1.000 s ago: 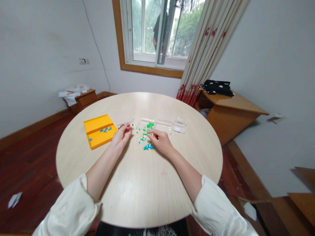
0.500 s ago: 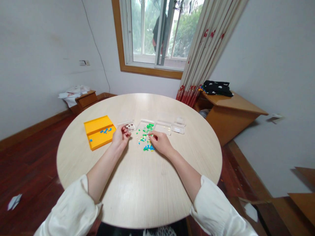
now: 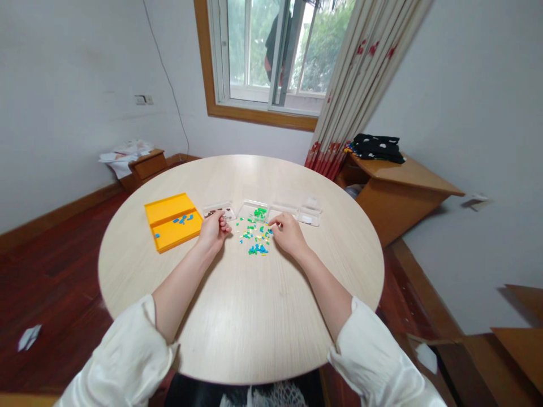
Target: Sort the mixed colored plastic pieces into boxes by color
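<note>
Where the bits (image 3: pixel 258 249) lie: since they sit loose on the table (image 3: pixel 254 316) between left hand (image 3: pixel 215 229) and right hand (image 3: pixel 287 229), both hands, I judge, reach them without stretching
Left hand: fingers curled inward, at the near side of left tray (image 3: pixel 218 203) and overlapping it in view; contact cannot be told, nor whether the fingers enclose anything
Right hand: thumb and forefinger brought close together at the right edge of the bits, a pose suited to small parts; whether one is pinched cannot be told
Left tray: clear, brown pieces (image 3: pixel 228 210) inside; its walls presumably prevent mixing with the loose colours
Middle tray (image 3: pixel 253 203): clear, beyond the bits; green heap (image 3: pixel 260 213) shows at its near right corner, inside or against the wall, not certain which
Right tray (image 3: pixel 283 206): clear, partly hidden behind right hand
Case (image 3: pixel 309 216): small, clear, right of right tray, outside the working area, as judged
Box (image 3: pixel 169 207): yellow, open, beside left hand, blue pieces (image 3: pixel 182 219) in its near half; placement off to one side likely leaves the middle free
Sleeves (image 3: pixel 123 333): pushed up the forearms, presumably so cloth does not drag through the bits
</note>
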{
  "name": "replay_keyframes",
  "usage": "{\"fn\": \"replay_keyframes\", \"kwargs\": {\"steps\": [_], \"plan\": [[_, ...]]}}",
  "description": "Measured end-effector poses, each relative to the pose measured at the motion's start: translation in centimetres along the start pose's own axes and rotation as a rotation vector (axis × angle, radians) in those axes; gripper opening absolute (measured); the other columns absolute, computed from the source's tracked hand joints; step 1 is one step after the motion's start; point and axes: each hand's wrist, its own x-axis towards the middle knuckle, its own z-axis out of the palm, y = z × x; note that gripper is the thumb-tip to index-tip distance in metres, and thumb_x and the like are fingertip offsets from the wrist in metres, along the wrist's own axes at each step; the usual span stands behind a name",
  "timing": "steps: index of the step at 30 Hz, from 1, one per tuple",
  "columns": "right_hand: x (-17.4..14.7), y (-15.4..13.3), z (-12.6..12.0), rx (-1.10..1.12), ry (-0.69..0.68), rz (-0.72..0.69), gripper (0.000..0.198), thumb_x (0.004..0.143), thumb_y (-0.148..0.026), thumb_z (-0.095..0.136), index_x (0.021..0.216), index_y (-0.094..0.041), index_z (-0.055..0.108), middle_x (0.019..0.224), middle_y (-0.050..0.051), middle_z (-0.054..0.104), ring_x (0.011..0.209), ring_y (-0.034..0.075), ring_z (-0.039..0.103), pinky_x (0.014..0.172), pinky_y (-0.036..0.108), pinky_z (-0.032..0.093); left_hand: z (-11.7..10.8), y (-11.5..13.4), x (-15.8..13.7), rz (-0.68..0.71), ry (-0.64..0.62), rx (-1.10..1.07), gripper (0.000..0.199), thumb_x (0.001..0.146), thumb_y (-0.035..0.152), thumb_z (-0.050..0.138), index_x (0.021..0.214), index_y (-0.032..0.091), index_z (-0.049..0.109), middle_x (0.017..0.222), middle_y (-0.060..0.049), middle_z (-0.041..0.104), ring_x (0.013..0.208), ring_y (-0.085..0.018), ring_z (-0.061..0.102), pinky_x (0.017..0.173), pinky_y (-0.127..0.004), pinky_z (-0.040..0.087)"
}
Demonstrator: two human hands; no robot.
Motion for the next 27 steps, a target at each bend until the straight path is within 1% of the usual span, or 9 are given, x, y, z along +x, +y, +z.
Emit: {"fn": "replay_keyframes", "kwargs": {"steps": [5,8,12,17,20,22,25,27], "plan": [[0.3,0.5,-0.3,0.008,0.046,0.022,0.025,0.068,-0.005,0.044,0.063,-0.018,0.064,0.071,0.003,0.054,0.069,0.015,0.048,0.069,0.028,0.039,0.2,-0.1,-0.3,0.020,-0.006,0.057,0.027,0.066,0.013,0.059,0.054,0.018,0.035,0.037,0.010,0.032,0.033,-0.002,0.027,0.037,-0.015,0.025],[0.4,0.7,-0.3,0.007,0.046,0.028,0.025,0.068,-0.004,0.044,0.061,-0.018,0.064,0.069,0.002,0.054,0.068,0.014,0.048,0.069,0.028,0.039,0.3,-0.1,-0.5,0.030,-0.022,0.082,0.027,0.066,0.013,0.060,0.054,0.018,0.037,0.038,0.009,0.033,0.034,-0.003,0.028,0.037,-0.016,0.026],[0.2,0.6,0.3,0.012,-0.031,0.005,0.026,0.070,-0.004,0.046,0.070,-0.018,0.068,0.075,0.003,0.055,0.074,0.016,0.050,0.073,0.029,0.040,0.3,-0.3,-0.5,0.068,-0.026,0.149,0.025,0.066,0.014,0.060,0.053,0.018,0.039,0.040,0.008,0.036,0.034,-0.003,0.030,0.037,-0.016,0.027],[-0.4,0.4,1.2,-0.028,-0.122,-0.060,0.030,0.075,-0.005,0.046,0.085,-0.018,0.071,0.082,0.006,0.054,0.085,0.018,0.049,0.081,0.032,0.040,0.1,-0.5,-0.4,0.180,-0.008,0.273,0.019,0.066,0.016,0.060,0.054,0.017,0.046,0.042,0.007,0.040,0.036,-0.004,0.032,0.039,-0.018,0.030],[-0.6,0.2,1.3,-0.065,-0.144,-0.059,0.033,0.077,-0.005,0.045,0.092,-0.017,0.072,0.084,0.007,0.053,0.087,0.019,0.048,0.084,0.034,0.040,0.1,-0.6,-0.4,0.248,0.004,0.405,0.021,0.069,0.017,0.057,0.051,0.017,0.045,0.042,0.006,0.040,0.036,-0.006,0.033,0.039,-0.020,0.028],[-0.6,0.1,1.2,-0.092,-0.155,-0.053,0.034,0.078,-0.005,0.045,0.093,-0.017,0.072,0.084,0.008,0.053,0.087,0.020,0.047,0.084,0.034,0.040,0.1,-0.7,-0.4,0.289,-0.004,0.524,0.020,0.070,0.017,0.054,0.051,0.017,0.048,0.045,0.005,0.043,0.037,-0.007,0.035,0.040,-0.021,0.027],[-0.5,0.0,0.9,-0.123,-0.180,-0.058,0.033,0.079,-0.006,0.044,0.094,-0.017,0.072,0.085,0.008,0.053,0.088,0.020,0.047,0.083,0.033,0.040,0.1,-1.3,-0.4,0.375,-0.068,0.715,0.012,0.070,0.016,0.052,0.059,0.015,0.057,0.051,0.003,0.050,0.041,-0.008,0.040,0.043,-0.021,0.030],[-0.5,-0.1,0.7,-0.131,-0.188,-0.068,0.032,0.079,-0.007,0.045,0.093,-0.017,0.072,0.085,0.008,0.053,0.088,0.020,0.047,0.084,0.033,0.040,0.1,-1.7,-0.2,0.419,-0.127,0.837,0.011,0.069,0.016,0.051,0.065,0.016,0.061,0.053,0.003,0.053,0.046,-0.010,0.043,0.048,-0.022,0.034]]}}
